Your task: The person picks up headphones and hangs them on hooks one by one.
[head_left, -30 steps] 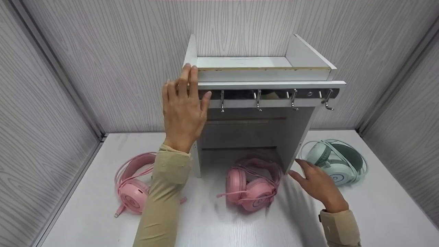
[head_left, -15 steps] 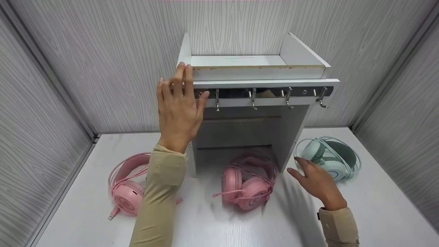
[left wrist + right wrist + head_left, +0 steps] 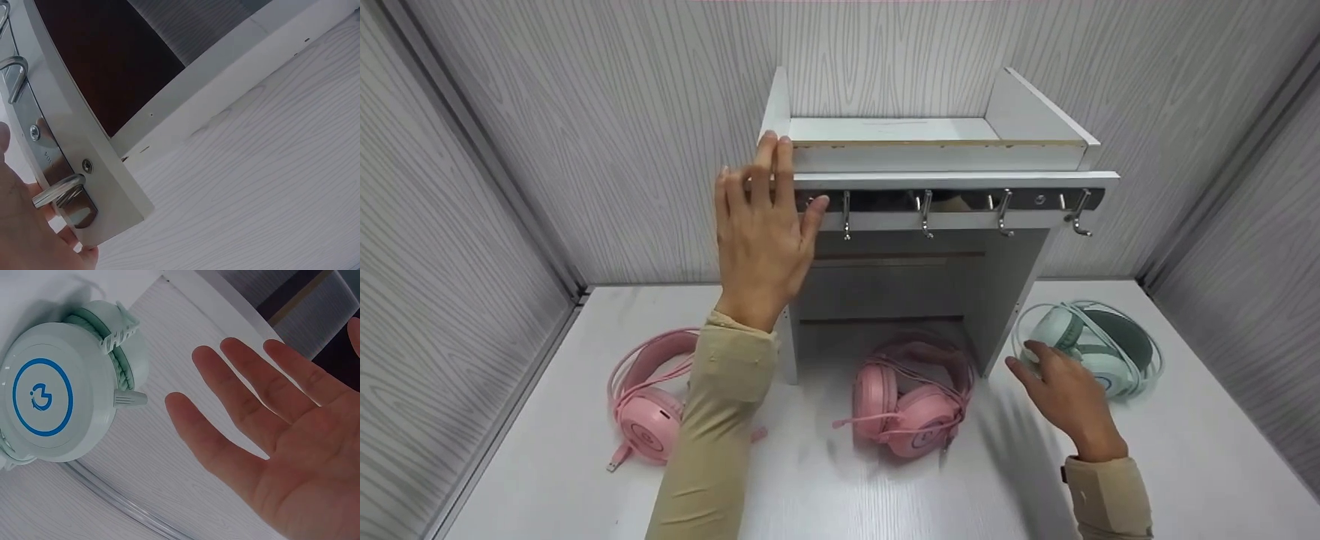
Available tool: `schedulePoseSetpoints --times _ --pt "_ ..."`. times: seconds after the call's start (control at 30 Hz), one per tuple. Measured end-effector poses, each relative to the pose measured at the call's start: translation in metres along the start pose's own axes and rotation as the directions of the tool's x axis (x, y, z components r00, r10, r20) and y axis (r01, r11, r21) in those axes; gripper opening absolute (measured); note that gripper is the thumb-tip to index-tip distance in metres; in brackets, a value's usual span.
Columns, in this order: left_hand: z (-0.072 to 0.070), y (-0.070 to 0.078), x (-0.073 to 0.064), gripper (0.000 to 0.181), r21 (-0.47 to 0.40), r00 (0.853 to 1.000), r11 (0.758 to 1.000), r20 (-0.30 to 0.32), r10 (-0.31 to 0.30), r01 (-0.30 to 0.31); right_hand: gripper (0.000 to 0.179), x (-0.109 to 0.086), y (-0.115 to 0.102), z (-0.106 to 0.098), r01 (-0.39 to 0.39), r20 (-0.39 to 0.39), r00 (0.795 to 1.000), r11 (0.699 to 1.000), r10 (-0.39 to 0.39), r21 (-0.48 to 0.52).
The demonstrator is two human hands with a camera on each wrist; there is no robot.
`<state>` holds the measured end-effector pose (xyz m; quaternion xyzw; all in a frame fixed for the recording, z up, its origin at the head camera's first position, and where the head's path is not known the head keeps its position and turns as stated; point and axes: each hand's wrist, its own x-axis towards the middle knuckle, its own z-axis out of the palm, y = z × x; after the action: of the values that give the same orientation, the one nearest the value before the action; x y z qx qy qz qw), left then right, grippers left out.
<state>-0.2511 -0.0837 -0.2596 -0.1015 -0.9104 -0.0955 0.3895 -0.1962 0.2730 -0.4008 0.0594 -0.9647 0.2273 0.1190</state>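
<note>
Fingers of the left hand (image 3: 763,240) are straight and lie flat against the left front corner of the white shelf (image 3: 937,154), with the fingertips at the top edge and the thumb on the metal hook rail (image 3: 952,201). The hand does not curl around anything; it only presses on the wood. In the left wrist view the palm (image 3: 22,225) is just beside the first hook (image 3: 56,191) at the end of the rail, and a second hook (image 3: 16,76) shows farther along.

The shelf stands upright on the white table (image 3: 840,487), close to the back wall. Four hooks hang from the rail under its top board.

The right hand (image 3: 1065,397) is low over the table, at the right side of the shelf. Its fingers are spread and relaxed, and it holds nothing. The fingertips are just beside the mint green headphones (image 3: 1091,352), which lie on the table to the right of the shelf. In the right wrist view the fingers (image 3: 236,399) are apart from the round ear cup (image 3: 53,391), which has a blue ring mark, and a thin clear cable (image 3: 129,512) runs on the table under it. I cannot tell if the hand touches the table.

One pair of pink headphones (image 3: 915,401) lies in front of the shelf opening, between the two arms. Another pink pair (image 3: 649,405) lies at the left, partly behind the left sleeve (image 3: 712,442).
</note>
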Motion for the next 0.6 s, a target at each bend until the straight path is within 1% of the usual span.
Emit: schedulePoseSetpoints --times 0.2,0.37,0.6 --pt "0.0019 0.0009 -0.0011 0.068 0.011 1.000 1.000 -0.020 -0.008 0.009 0.050 -0.0007 0.0034 0.0002 -0.006 -0.011 1.000 1.000 0.006 0.015" --pt "0.0023 0.0006 -0.0018 0.067 0.014 1.000 1.000 -0.031 0.002 -0.002 0.048 -0.0009 0.0056 -0.0003 -0.012 -0.036 0.999 1.000 0.013 0.012" --pt "0.0034 0.0022 0.0008 0.067 0.005 0.999 1.000 -0.042 0.005 -0.005 0.049 0.0054 0.0017 -0.0028 -0.009 -0.045 0.999 1.000 0.010 0.018"
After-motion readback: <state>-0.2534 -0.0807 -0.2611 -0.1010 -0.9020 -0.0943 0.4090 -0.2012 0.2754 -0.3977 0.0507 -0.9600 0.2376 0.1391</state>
